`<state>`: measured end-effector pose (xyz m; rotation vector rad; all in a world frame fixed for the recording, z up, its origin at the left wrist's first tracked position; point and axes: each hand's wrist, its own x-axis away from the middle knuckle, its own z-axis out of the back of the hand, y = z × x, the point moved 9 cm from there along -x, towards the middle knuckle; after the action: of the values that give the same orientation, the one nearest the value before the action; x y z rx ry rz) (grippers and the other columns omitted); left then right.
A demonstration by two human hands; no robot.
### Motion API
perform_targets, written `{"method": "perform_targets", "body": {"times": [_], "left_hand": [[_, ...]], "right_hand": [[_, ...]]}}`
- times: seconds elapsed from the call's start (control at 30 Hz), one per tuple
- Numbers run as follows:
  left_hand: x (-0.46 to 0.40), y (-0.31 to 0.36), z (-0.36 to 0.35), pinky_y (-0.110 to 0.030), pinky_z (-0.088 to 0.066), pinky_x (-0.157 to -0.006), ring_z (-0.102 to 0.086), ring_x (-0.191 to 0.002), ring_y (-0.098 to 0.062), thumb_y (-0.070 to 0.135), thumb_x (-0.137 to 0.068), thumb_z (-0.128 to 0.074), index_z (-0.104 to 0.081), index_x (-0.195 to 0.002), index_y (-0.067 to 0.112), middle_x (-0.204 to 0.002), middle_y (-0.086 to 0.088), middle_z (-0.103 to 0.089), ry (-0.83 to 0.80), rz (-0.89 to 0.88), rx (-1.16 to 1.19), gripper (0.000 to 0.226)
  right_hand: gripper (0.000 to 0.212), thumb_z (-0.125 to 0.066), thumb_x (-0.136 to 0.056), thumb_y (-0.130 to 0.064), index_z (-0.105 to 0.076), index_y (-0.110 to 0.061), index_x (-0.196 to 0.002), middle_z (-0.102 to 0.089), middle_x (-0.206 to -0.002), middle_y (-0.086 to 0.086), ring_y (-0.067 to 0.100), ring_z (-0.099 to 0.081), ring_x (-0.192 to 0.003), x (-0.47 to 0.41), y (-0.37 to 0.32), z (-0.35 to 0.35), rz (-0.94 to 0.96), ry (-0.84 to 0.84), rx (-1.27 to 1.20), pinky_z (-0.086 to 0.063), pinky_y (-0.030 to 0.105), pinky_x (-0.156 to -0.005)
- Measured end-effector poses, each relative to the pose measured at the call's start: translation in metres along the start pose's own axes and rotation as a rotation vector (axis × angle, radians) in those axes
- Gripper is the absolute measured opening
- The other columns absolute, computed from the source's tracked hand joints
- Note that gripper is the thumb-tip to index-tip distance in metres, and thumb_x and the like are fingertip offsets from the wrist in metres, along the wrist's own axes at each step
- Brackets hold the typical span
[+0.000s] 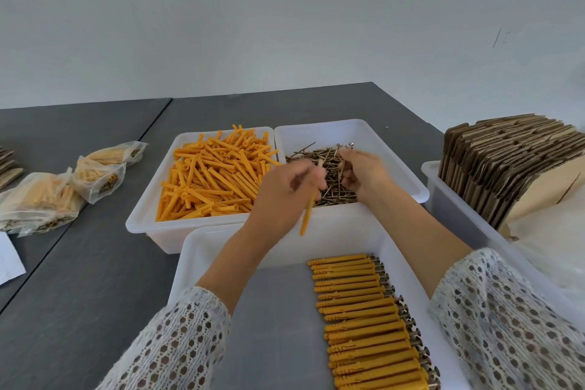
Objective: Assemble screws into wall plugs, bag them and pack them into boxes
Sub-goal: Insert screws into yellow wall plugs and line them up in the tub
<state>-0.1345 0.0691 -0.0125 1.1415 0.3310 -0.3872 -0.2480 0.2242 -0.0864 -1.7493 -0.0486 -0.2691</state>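
Note:
My left hand [285, 190] grips one orange wall plug [307, 214], which slants down toward the near tray. My right hand [364, 172] is down in the screw bin [380, 136], its fingers curled over the heap of brown screws [329, 174]; I cannot tell whether it pinches one. To the left stands a bin [148, 209] full of loose orange plugs [209, 177]. The near white tray [196, 250] holds a neat row of several plugs with screws in them [367, 320].
Three filled clear bags [44, 199] lie on the dark table [95, 279] at the left, with white paper [8, 260] nearer me. A bin of flattened cardboard boxes [506, 168] stands at the right. A grey wall rises behind the table.

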Motion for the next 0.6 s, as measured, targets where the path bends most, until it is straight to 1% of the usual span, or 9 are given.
{"method": "perform_targets", "body": {"times": [0.03,0.07,0.13,0.17,0.23,0.3,0.4,0.5,0.6], "left_hand": [[0.004,0.007,-0.016,-0.031,-0.051,-0.062,-0.062,-0.064,-0.013,0.027,-0.101,-0.053,-0.066,-0.077,0.020,-0.067,0.005,-0.064,-0.106,-0.022,-0.071,0.028],[0.011,0.012,-0.035,-0.030,-0.050,-0.062,-0.061,-0.064,-0.009,0.032,-0.101,-0.054,-0.065,-0.077,0.024,-0.067,0.007,-0.064,-0.231,-0.046,-0.178,0.028],[0.026,0.015,-0.070,-0.027,-0.046,-0.063,-0.058,-0.066,-0.006,0.044,-0.100,-0.050,-0.064,-0.080,0.027,-0.070,0.009,-0.063,-0.422,-0.139,-0.514,0.030],[0.032,0.015,-0.083,-0.030,-0.045,-0.063,-0.057,-0.069,-0.010,0.048,-0.100,-0.047,-0.064,-0.082,0.026,-0.072,0.008,-0.063,-0.459,-0.190,-0.669,0.033],[0.043,0.014,-0.105,-0.032,-0.042,-0.063,-0.059,-0.075,-0.021,0.048,-0.102,-0.042,-0.063,-0.088,0.022,-0.079,0.002,-0.065,-0.489,-0.245,-0.828,0.036],[0.052,0.010,-0.124,-0.034,-0.044,-0.064,-0.062,-0.078,-0.028,0.045,-0.103,-0.042,-0.063,-0.092,0.018,-0.084,-0.004,-0.066,-0.550,-0.254,-0.865,0.036],[0.059,0.004,-0.137,-0.034,-0.046,-0.065,-0.063,-0.080,-0.029,0.044,-0.103,-0.044,-0.064,-0.094,0.017,-0.087,-0.005,-0.068,-0.603,-0.234,-0.864,0.035],[0.058,-0.001,-0.135,-0.034,-0.043,-0.065,-0.063,-0.083,-0.028,0.048,-0.101,-0.046,-0.065,-0.097,0.020,-0.092,-0.002,-0.069,-0.605,-0.218,-0.863,0.034],[0.062,-0.003,-0.137,-0.038,-0.048,-0.071,-0.062,-0.083,-0.027,0.049,-0.099,-0.050,-0.063,-0.096,0.020,-0.091,-0.002,-0.068,-0.653,-0.212,-0.810,0.033]], "right_hand": [[0.007,-0.062,-0.095,-0.013,-0.064,-0.009,-0.089,-0.054,-0.061,0.002,0.010,-0.038,-0.044,-0.002,0.001,0.004,-0.007,0.038,-0.039,-0.036,0.020,-0.040],[0.006,-0.061,-0.095,-0.013,-0.063,-0.009,-0.091,-0.053,-0.061,0.002,0.009,-0.037,-0.043,-0.004,0.001,0.006,-0.015,0.060,-0.074,-0.034,0.020,-0.040],[0.005,-0.061,-0.095,-0.014,-0.063,-0.009,-0.095,-0.052,-0.063,0.001,0.008,-0.036,-0.043,-0.006,0.005,0.010,-0.057,0.092,-0.147,-0.034,0.019,-0.039],[0.008,-0.060,-0.096,-0.014,-0.064,-0.009,-0.101,-0.051,-0.064,0.000,0.008,-0.037,-0.044,-0.007,0.008,0.012,-0.085,0.105,-0.181,-0.034,0.019,-0.038],[0.018,-0.059,-0.096,-0.016,-0.065,-0.007,-0.112,-0.050,-0.066,0.000,0.008,-0.038,-0.047,-0.009,0.012,0.014,-0.121,0.122,-0.212,-0.035,0.018,-0.038],[0.023,-0.059,-0.096,-0.017,-0.064,-0.006,-0.116,-0.051,-0.068,0.001,0.009,-0.039,-0.048,-0.010,0.012,0.015,-0.129,0.131,-0.207,-0.036,0.018,-0.037],[0.022,-0.059,-0.097,-0.018,-0.064,-0.006,-0.115,-0.052,-0.068,0.002,0.009,-0.040,-0.048,-0.009,0.011,0.013,-0.122,0.123,-0.186,-0.036,0.018,-0.037],[0.015,-0.059,-0.097,-0.018,-0.063,-0.009,-0.108,-0.051,-0.066,0.001,0.009,-0.039,-0.047,-0.010,0.012,0.011,-0.126,0.116,-0.173,-0.036,0.017,-0.037],[0.010,-0.059,-0.097,-0.018,-0.063,-0.010,-0.100,-0.051,-0.064,0.001,0.009,-0.039,-0.047,-0.010,0.010,0.011,-0.115,0.114,-0.153,-0.036,0.018,-0.038]]}}
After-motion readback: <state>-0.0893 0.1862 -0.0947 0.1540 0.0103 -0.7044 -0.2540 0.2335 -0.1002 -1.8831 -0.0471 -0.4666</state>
